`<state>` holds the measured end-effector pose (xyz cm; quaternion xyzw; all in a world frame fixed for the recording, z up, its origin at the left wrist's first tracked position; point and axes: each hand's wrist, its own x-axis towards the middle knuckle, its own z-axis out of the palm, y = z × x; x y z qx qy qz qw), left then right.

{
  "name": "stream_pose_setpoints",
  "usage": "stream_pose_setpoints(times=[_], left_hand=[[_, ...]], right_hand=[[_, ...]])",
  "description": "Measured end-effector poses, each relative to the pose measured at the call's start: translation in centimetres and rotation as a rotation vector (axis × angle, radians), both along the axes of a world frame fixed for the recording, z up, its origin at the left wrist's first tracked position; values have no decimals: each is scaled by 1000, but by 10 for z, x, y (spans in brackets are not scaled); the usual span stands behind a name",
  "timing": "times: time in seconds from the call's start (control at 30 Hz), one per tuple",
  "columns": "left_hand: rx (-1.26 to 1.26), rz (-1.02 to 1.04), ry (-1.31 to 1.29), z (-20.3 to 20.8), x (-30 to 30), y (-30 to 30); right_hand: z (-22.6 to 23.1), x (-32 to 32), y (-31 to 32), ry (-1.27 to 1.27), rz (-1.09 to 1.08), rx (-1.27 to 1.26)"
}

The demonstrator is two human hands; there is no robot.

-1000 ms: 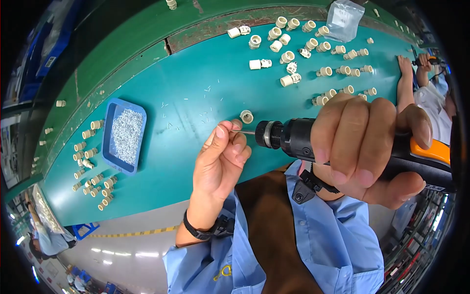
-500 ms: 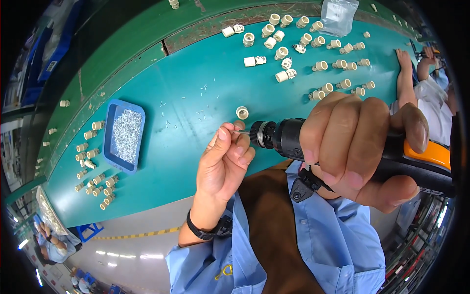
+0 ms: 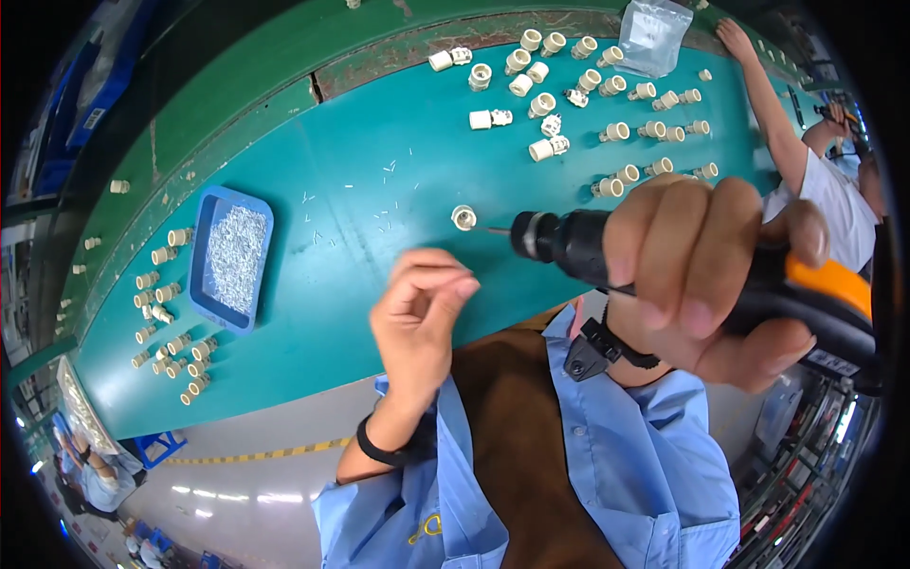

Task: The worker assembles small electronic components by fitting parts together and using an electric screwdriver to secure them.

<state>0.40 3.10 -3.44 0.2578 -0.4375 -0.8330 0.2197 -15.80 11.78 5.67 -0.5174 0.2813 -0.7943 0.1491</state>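
Note:
My right hand (image 3: 687, 275) is wrapped round a black and orange electric screwdriver (image 3: 569, 242), held level with its bit pointing left. The thin bit (image 3: 493, 230) ends right beside a lone cream lamp socket (image 3: 464, 218), which stands with its open end up; I cannot tell if they touch. Just below that socket and to the left, my left hand (image 3: 422, 318) is closed, thumb against the curled fingers. Whatever is in its fingers, if anything, is hidden. Small loose screws (image 3: 384, 216) lie scattered on the green table mat left of the socket.
A blue tray (image 3: 196, 275) full of small screws stands at left, with several sockets (image 3: 163, 254) beside it. Many more sockets (image 3: 616, 132) cover the far right. A clear plastic bag (image 3: 654, 38) lies at the back edge. Another person's arm (image 3: 773, 109) reaches in at right.
My left hand has come away from the screwdriver bit, moving down and left. The screwdriver has shifted slightly right and up, its bit now bare and next to the lone socket.

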Motion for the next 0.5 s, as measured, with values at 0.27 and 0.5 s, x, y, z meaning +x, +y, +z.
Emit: stream_pose_setpoints(times=[0.27,0.5], left_hand=[[-1106,243,-136,-24,-29,-16],[-1144,252,-138,-38,-46,-9]], right_hand=[[-15,-5,-1,99,110,145],[-25,-4,-8,42,54,221]])
